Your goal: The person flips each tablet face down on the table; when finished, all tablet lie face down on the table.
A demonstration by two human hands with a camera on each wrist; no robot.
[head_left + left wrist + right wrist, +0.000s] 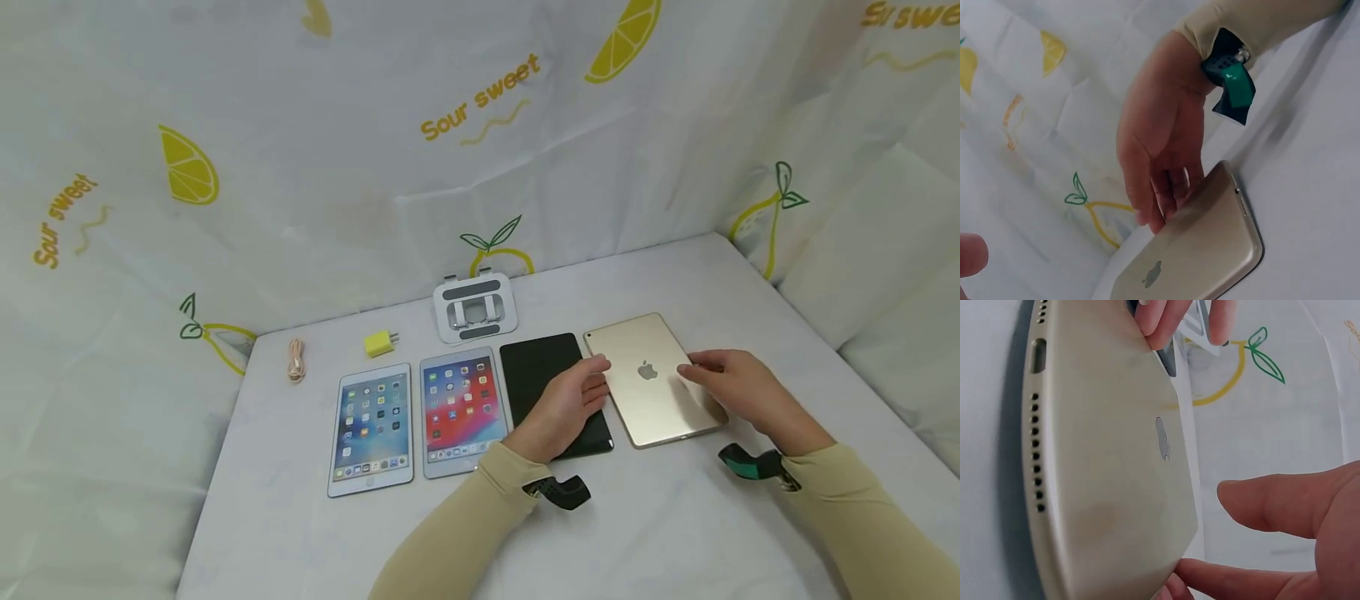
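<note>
A gold tablet (656,404) lies back up at the right end of a row, its apple logo showing in all three views. Beside its left long edge is my left hand (564,406), fingertips at the edge and thumb pointing over it. My right hand (738,387) is at the opposite edge. In the right wrist view, the right thumb (1266,500) hangs apart from the back while the forefinger touches the rim. Under my left hand and wrist lies a black tablet (540,362), partly covered. Whether the gold tablet is lifted off the table I cannot tell.
Left of the black tablet lie two white tablets with lit screens, one red and blue (461,408), one blue (372,425). Behind them are a white folding stand (476,307), a yellow charger plug (380,343) and a coiled pale cable (296,360). A lemon-print curtain (322,208) borders the white table (262,517).
</note>
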